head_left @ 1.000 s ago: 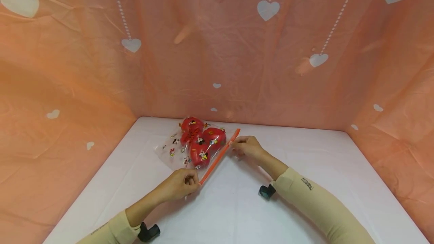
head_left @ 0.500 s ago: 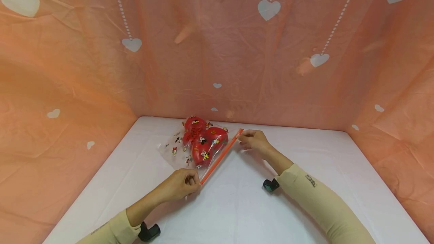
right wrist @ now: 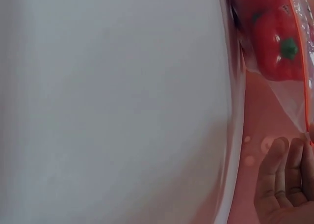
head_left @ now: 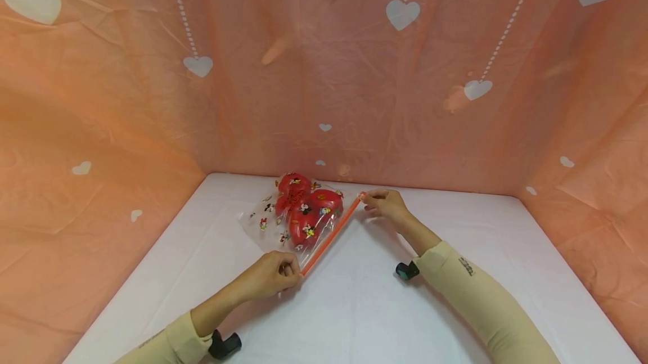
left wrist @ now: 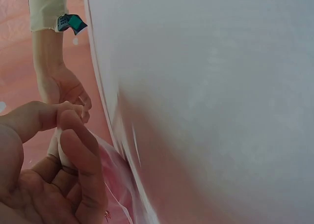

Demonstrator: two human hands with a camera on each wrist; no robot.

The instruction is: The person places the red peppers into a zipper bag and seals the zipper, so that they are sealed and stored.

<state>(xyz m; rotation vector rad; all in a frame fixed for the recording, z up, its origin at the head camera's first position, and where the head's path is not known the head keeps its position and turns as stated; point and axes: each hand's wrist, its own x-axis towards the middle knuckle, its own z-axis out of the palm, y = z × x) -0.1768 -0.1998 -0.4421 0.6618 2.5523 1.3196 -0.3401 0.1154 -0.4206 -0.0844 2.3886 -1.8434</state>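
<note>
A clear zip bag (head_left: 263, 234) with cartoon prints lies toward the back of the table, its orange zip strip (head_left: 331, 234) running diagonally. Red bell peppers (head_left: 304, 226) fill it; in the right wrist view one pepper (right wrist: 277, 47) shows a green stem. My left hand (head_left: 273, 275) pinches the near end of the strip between thumb and fingers. At the far end, the thumb and fingertips of my right hand (head_left: 388, 206) pinch the strip's corner. The left wrist view shows my left fingers (left wrist: 81, 150) curled, with the bag mostly hidden behind them.
The white table (head_left: 374, 308) is enclosed by an orange curtain (head_left: 354, 99) with white hearts at the back and both sides. Dark wrist cameras (head_left: 225, 345) stick out below the sleeves.
My right hand has slid along the orange strip, away and to the right, up to its far corner. The bag has shifted slightly right. My left hand stays nearly in place.
</note>
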